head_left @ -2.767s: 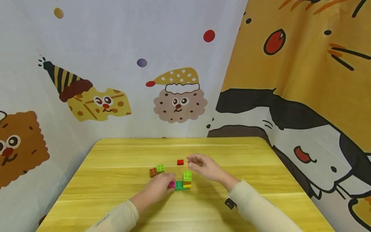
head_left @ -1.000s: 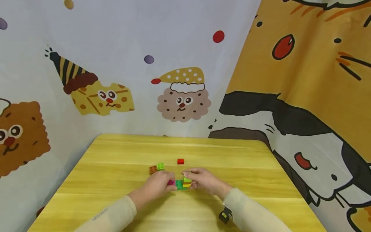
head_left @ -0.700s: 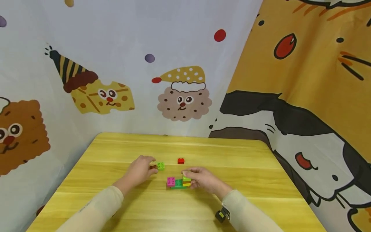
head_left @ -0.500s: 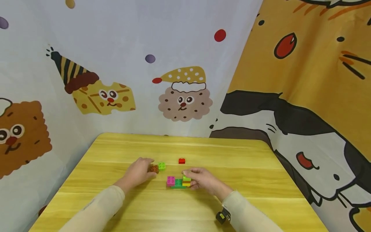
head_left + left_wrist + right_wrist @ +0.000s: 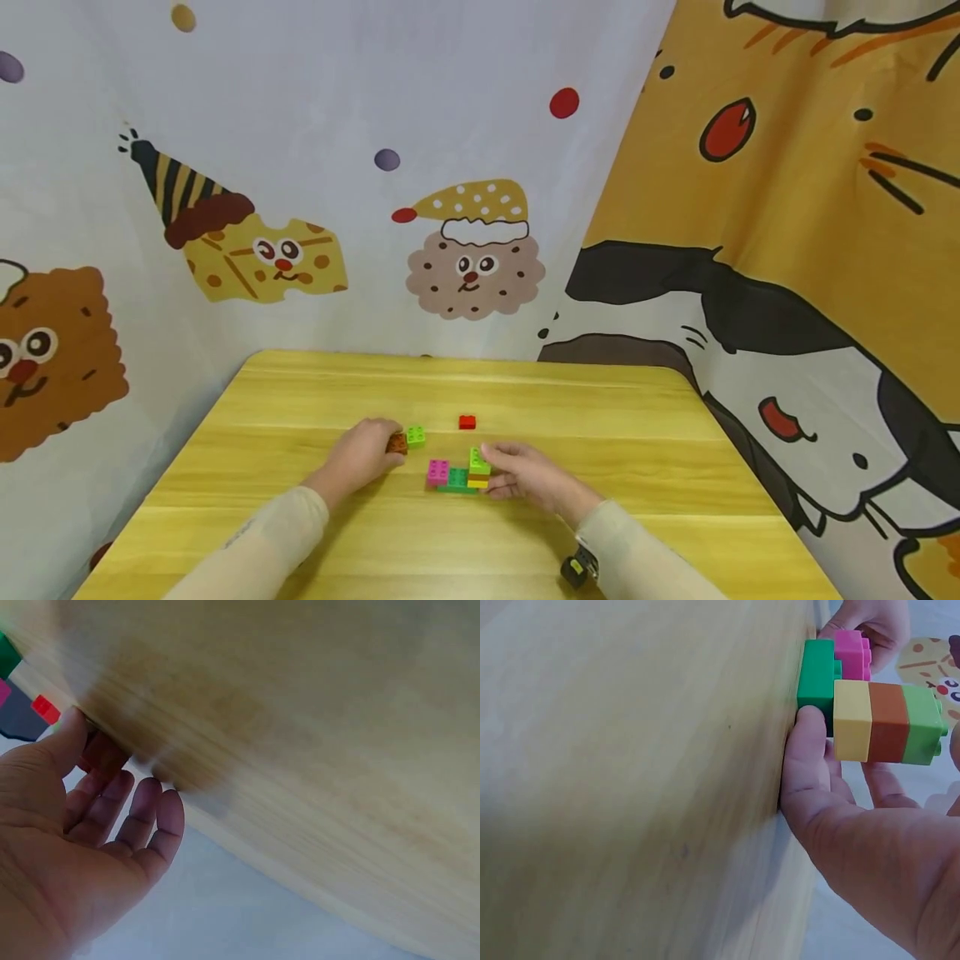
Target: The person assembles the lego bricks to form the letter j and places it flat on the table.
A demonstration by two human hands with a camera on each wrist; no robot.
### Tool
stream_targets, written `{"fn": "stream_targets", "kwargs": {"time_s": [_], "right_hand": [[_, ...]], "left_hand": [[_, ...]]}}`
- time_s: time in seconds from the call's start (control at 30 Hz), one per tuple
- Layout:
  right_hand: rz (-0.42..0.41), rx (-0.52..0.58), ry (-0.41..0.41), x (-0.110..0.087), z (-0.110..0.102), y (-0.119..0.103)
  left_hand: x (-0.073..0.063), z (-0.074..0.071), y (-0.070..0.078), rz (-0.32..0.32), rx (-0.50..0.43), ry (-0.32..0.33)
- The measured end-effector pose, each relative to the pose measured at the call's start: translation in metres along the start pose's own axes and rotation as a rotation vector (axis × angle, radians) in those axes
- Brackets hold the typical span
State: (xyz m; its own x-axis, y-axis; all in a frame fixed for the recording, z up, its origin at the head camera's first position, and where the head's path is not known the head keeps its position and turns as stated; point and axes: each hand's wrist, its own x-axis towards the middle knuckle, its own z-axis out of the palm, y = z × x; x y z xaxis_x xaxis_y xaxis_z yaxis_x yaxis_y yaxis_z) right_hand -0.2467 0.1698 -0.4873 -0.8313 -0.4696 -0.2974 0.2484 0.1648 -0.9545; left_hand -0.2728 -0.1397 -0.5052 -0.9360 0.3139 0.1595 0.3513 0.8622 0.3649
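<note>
My left hand (image 5: 362, 454) pinches a brown brick (image 5: 397, 443) between thumb and fingers at the left; in the left wrist view the brick (image 5: 103, 752) is partly hidden by the thumb. A lime green brick (image 5: 416, 436) sits right beside it. Near the middle stands a built piece: a long green base brick (image 5: 457, 479) with a pink brick (image 5: 438, 472) at its left and a yellow, brown and lime stack (image 5: 887, 722) at its right. My right hand (image 5: 536, 479) rests beside that stack, a fingertip at the base's end and the thumb near the lime top.
A red brick (image 5: 467, 422) lies farther back on the wooden table (image 5: 585, 400). Behind the table's far edge hangs a cartoon-printed cloth (image 5: 322, 125). A dark wrist device (image 5: 576, 570) hangs under the right sleeve.
My left hand left the pink brick and moved left and back to the brown brick. My right hand came down onto the lime-topped stack, pressed at its top, and has eased to its right side.
</note>
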Motion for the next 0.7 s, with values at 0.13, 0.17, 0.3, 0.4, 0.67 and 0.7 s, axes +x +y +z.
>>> {"fn": "stream_targets", "kwargs": {"time_s": [0.13,0.17,0.3,0.4,0.67,0.7], "right_hand": [[-0.01,0.036,-0.059,0.002,-0.004,0.005],[-0.014,0.039,-0.075,0.002,-0.006,0.006],[-0.049,-0.004,-0.127,0.003,-0.011,0.012],[-0.081,-0.082,-0.148,0.003,-0.015,0.015],[-0.124,-0.139,-0.148,0.004,-0.016,0.024],[-0.124,-0.139,-0.139,0.004,-0.015,0.025]], "left_hand": [[0.0,0.002,-0.001,0.01,0.021,0.015],[0.0,0.002,-0.001,0.011,0.028,0.02],[0.0,0.001,0.002,-0.002,0.043,0.009],[0.001,-0.001,0.008,-0.026,0.061,-0.013],[0.008,0.0,0.025,-0.145,0.079,-0.018],[0.009,0.0,0.026,-0.155,0.076,-0.019]]}}
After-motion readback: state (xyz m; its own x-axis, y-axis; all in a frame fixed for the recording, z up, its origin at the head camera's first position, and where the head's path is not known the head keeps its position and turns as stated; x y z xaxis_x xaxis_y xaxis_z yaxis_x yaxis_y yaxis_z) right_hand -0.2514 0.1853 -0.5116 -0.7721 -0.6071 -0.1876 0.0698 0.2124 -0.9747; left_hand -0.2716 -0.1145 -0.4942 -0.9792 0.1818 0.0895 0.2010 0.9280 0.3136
